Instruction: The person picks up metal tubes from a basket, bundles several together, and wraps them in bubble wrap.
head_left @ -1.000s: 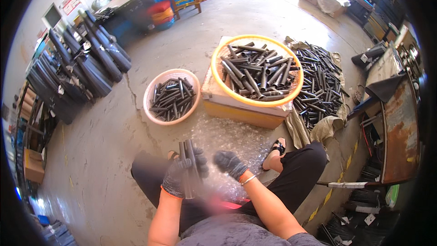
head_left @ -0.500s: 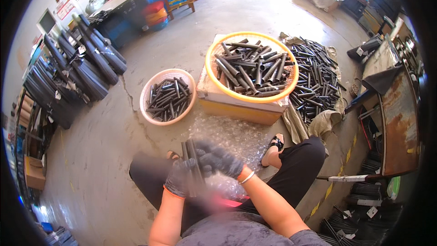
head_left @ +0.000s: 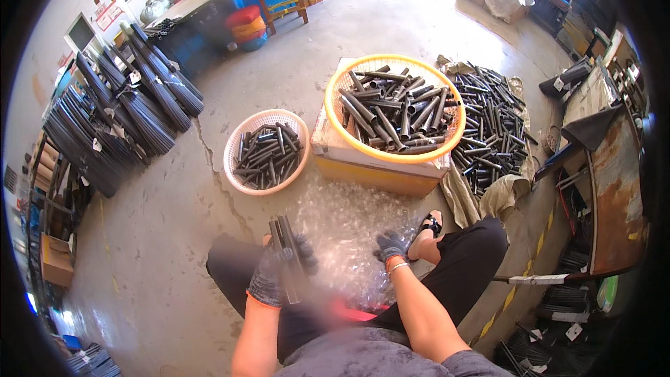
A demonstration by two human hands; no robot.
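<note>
My left hand (head_left: 269,274), in a dark glove with an orange cuff, is closed round a small bundle of black tubes (head_left: 285,248). The tubes stand tilted above my left thigh, and their lower ends are blurred. My gloved right hand (head_left: 392,246) is away from the bundle, beside my right foot. It touches the edge of a heap of clear plastic bags (head_left: 342,227) between my legs. Its fingers look apart, with nothing visible in them.
An orange-rimmed basket (head_left: 335,141) of black tubes rests on a cardboard box (head_left: 377,176). Left of it stands a pink basket (head_left: 228,160) with more tubes. Loose tubes (head_left: 488,126) cover a sack at the right. Long tube bundles (head_left: 143,112) lean at the far left.
My right hand has left the tubes and moved right to the plastic heap. My left hand still holds the bundle. The whole view has shifted slightly.
</note>
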